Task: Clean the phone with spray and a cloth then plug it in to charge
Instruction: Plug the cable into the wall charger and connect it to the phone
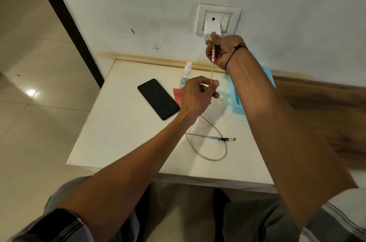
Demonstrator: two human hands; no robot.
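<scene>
The phone (158,99) lies face up on the white table (122,142), unplugged, beside the spray bottle (186,75) and pink cloth (177,94). My right hand (223,51) grips the cable (213,51) at the charger (212,30); my left hand (198,93) pinches it lower down

On the table (118,142): one phone (158,99), one spray bottle (186,74), one pink cloth (177,94), one blue basket (236,103), one charging cable (206,142). On the far wall: one socket plate (217,18), one adapter (212,29). Two hands, left (198,95) and right (223,51).
</scene>
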